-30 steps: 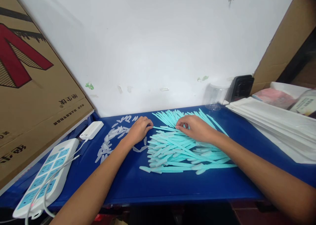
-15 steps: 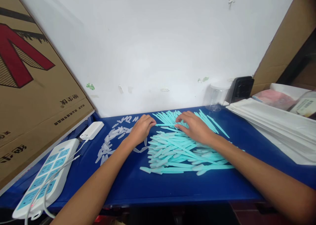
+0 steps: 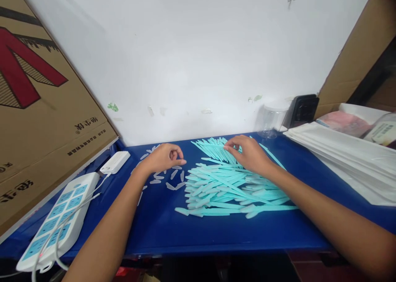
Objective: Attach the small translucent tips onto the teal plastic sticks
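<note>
Teal eyebrow razors with pale tips lie in a large heap point(image 3: 216, 187) at the middle of the table. Behind it is a second, fanned pile of razors point(image 3: 210, 147). My right hand point(image 3: 249, 152) is over the right side of that fanned pile, thumb and forefinger pinched on a teal eyebrow razor, which is hard to separate from those below. To the left, my left hand point(image 3: 163, 157) hovers over scattered small clear caps point(image 3: 159, 177) and hides some of them. Its fingers are curled with the thumb apart, and nothing shows in them.
On the blue table point(image 3: 198, 236), a white power strip point(image 3: 58, 220) with cables and a white box-shaped device point(image 3: 115, 162) lie at left. A large carton point(image 3: 46, 121) stands there. A clear jar point(image 3: 271, 121) is by the wall; white bags point(image 3: 343, 158) lie at right.
My left hand has let go of the razor held out between the hands and moved left over the caps. My right hand has closed its fingertips over the fanned pile.
</note>
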The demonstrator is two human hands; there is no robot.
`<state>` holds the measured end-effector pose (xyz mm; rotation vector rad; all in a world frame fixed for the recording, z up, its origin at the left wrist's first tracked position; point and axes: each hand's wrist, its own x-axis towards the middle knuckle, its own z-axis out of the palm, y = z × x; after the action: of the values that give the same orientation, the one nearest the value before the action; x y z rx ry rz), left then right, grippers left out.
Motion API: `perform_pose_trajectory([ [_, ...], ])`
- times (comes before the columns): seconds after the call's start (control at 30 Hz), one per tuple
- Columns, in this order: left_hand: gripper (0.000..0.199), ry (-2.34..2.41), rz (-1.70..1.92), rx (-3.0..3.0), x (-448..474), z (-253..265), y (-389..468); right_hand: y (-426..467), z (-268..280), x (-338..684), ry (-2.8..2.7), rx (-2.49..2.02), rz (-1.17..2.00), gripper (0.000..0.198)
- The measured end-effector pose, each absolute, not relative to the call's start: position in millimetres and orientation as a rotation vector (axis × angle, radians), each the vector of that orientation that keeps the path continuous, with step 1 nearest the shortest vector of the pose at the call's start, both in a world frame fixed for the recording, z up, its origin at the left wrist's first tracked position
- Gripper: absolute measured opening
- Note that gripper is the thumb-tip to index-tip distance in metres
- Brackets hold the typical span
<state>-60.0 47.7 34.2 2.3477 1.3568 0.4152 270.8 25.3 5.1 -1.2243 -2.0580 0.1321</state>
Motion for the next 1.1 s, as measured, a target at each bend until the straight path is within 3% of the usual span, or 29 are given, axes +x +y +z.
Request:
perform_pose_trajectory([
  [0.13, 0.044, 1.367, 0.14, 2.283, -74.7, 33.5, 53.0, 27.2, 3.3, 272.3, -2.058, -1.237, 0.128, 0.021],
  [0.7, 0.033, 1.225, 0.051, 2.37, -67.3, 26.5, 50.7, 28.6, 2.2, 272.5, -2.076, -1.246, 0.17, 0.021],
  [0.93, 0.044, 1.214, 0.135, 2.369, -66.8, 24.8, 50.3, 27.7, 4.1, 272.3, -2.072, -1.251, 0.184, 0.022],
  [1.1, 0.037, 1.221, 0.148, 2.386, -58.8, 22.1, 48.5, 27.6, 3.0, 272.4, -2.082, -1.254, 0.184, 0.021],
])
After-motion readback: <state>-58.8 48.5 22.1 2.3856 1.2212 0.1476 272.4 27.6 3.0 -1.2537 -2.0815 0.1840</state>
